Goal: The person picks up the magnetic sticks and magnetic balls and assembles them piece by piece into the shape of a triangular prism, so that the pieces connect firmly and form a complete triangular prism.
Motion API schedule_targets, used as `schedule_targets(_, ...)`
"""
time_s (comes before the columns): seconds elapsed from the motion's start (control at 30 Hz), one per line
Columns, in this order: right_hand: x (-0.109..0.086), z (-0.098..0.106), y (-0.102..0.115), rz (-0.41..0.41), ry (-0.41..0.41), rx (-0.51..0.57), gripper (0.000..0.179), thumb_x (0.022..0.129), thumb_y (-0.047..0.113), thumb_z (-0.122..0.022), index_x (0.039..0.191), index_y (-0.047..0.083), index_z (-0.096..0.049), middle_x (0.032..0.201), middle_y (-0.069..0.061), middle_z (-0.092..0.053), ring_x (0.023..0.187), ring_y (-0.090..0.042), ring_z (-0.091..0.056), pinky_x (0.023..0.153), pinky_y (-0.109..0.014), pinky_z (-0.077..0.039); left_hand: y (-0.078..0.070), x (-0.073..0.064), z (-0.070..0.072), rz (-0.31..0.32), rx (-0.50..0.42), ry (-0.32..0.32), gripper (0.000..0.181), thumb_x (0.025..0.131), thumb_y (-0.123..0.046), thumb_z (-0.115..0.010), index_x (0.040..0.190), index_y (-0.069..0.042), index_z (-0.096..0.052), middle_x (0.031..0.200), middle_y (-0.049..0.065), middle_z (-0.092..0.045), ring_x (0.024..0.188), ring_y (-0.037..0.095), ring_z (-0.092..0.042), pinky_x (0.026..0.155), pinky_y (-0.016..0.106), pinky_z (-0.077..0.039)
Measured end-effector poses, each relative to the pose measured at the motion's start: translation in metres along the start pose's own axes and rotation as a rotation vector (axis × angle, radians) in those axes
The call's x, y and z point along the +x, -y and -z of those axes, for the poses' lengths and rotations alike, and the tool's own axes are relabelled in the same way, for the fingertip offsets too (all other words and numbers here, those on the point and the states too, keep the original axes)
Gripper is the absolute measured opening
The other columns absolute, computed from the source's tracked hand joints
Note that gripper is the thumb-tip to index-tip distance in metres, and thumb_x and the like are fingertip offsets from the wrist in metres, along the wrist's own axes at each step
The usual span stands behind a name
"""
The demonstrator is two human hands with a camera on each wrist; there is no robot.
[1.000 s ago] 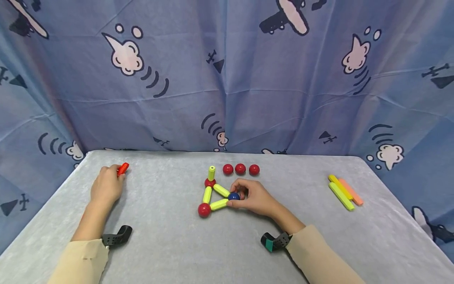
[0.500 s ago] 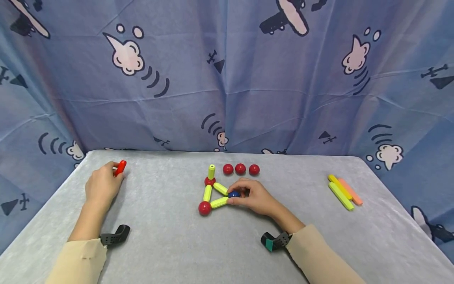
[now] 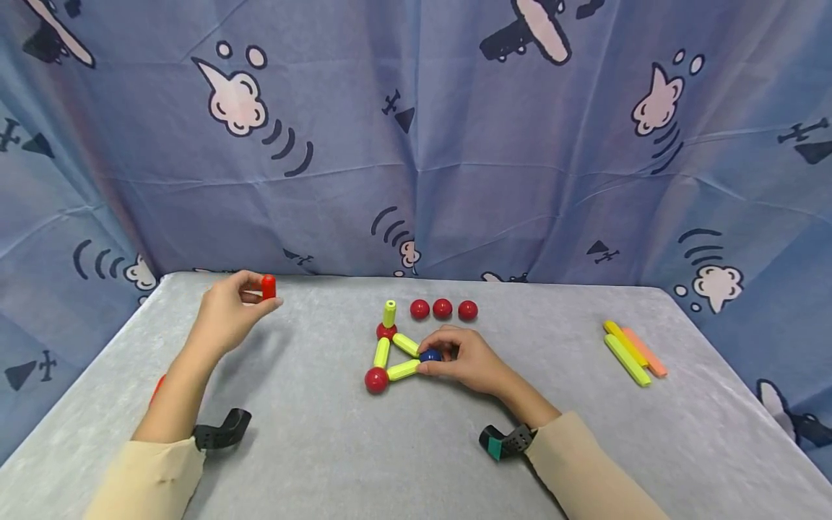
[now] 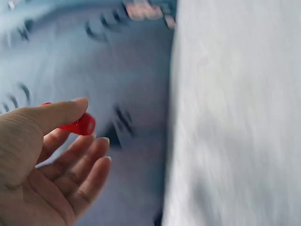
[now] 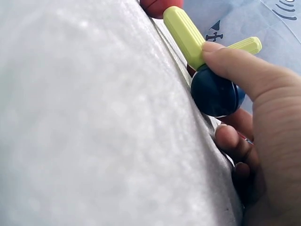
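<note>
My left hand pinches a short red rod upright between thumb and fingers, above the far left of the table. In the left wrist view the rod's end shows under the thumb. My right hand holds a blue ball at the right corner of a flat triangle; its thumb lies by the joint with a yellow-green rod. Yellow-green rods form the sides, and red balls sit at the other two corners. From the far red ball a yellow-green rod stands up.
Three loose red balls lie in a row behind the triangle. At the right are longer yellow, green and orange rods. Another red piece shows partly behind my left forearm. A patterned curtain hangs behind the table.
My left hand has lifted the red rod and moved right with it, turning it upright; a red piece now shows by the forearm. My right hand stays on the blue ball.
</note>
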State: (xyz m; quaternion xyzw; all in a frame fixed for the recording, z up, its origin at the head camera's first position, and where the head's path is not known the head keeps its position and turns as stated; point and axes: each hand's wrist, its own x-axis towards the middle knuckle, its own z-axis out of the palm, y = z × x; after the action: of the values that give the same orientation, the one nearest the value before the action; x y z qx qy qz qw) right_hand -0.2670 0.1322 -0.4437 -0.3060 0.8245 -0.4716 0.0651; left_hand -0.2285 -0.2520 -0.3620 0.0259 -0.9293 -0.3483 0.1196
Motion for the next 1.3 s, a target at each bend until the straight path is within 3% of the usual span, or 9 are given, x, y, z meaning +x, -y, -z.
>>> schedule_targets(0.23, 0.0, -0.001, -0.001, 0.008, -0.012, 0.006, 0.023, 0.082, 0.022, -0.085, 0.102, 0.017, -0.076, 0.088, -0.005, -0.062, 0.073, -0.014, -0.05, 0.063, -0.021, -0.042, -0.036, -0.009, -0.024, -0.082, -0.179, 0.194, 0.031, 0.088, -0.02, -0.078, 0.115, -0.007, -0.07, 0.11, 0.012, -0.074, 0.101, 0.025, -0.071, 0.08, 0.029, -0.055)
schedule_targets(0.4, -0.001, -0.001, -0.002, 0.002, -0.016, 0.011, 0.023, 0.081, 0.022, -0.086, 0.102, 0.017, -0.076, 0.087, -0.004, -0.062, 0.071, -0.013, -0.049, 0.061, -0.021, -0.041, -0.051, -0.017, -0.054, -0.184, -0.279, 0.337, 0.028, 0.086, -0.013, -0.079, 0.111, -0.003, -0.071, 0.103, 0.01, -0.074, 0.093, 0.017, -0.07, 0.08, 0.027, -0.057)
schedule_targets(0.57, -0.001, -0.001, -0.003, -0.002, -0.03, 0.016, 0.023, 0.081, 0.022, -0.086, 0.1, 0.016, -0.075, 0.086, -0.004, -0.062, 0.068, -0.011, -0.048, 0.059, -0.02, -0.039, -0.059, -0.024, -0.079, -0.252, -0.305, 0.447, 0.025, 0.084, -0.01, -0.081, 0.106, -0.002, -0.072, 0.098, 0.007, -0.073, 0.09, 0.014, -0.068, 0.081, 0.029, -0.058)
schedule_targets(0.8, -0.001, -0.001, -0.002, 0.006, -0.027, 0.021, 0.023, 0.081, 0.022, -0.086, 0.1, 0.016, -0.075, 0.086, -0.005, -0.062, 0.066, -0.011, -0.046, 0.057, -0.02, -0.037, -0.058, -0.029, -0.096, -0.279, -0.304, 0.484, 0.022, 0.084, -0.012, -0.082, 0.102, -0.006, -0.072, 0.094, 0.005, -0.072, 0.088, 0.013, -0.066, 0.08, 0.026, -0.058)
schedule_targets(0.93, 0.0, -0.002, -0.001, 0.005, -0.022, 0.02, 0.023, 0.081, 0.022, -0.086, 0.1, 0.017, -0.075, 0.086, -0.005, -0.062, 0.066, -0.011, -0.046, 0.057, -0.02, -0.037, -0.056, -0.031, -0.1, -0.276, -0.307, 0.491, 0.021, 0.084, -0.012, -0.082, 0.101, -0.008, -0.071, 0.091, 0.003, -0.072, 0.087, 0.013, -0.066, 0.079, 0.024, -0.058)
schedule_targets(1.17, 0.001, -0.002, -0.002, 0.015, -0.018, 0.009, 0.023, 0.081, 0.023, -0.086, 0.1, 0.018, -0.074, 0.089, -0.001, -0.064, 0.065, -0.01, -0.047, 0.057, -0.02, -0.039, -0.056, -0.034, -0.105, -0.271, -0.198, 0.51, 0.019, 0.083, -0.018, -0.083, 0.095, -0.015, -0.068, 0.09, -0.003, -0.07, 0.089, 0.011, -0.065, 0.08, 0.025, -0.057)
schedule_targets(1.3, 0.0, 0.0, -0.002, 0.027, 0.001, -0.022, 0.026, 0.08, 0.024, -0.087, 0.102, 0.019, -0.075, 0.092, -0.001, -0.066, 0.069, -0.012, -0.051, 0.06, -0.02, -0.044, -0.054, -0.032, -0.106, -0.246, -0.203, 0.48, 0.017, 0.085, -0.014, -0.081, 0.098, -0.013, -0.07, 0.093, 0.0, -0.072, 0.091, 0.014, -0.066, 0.08, 0.028, -0.057)
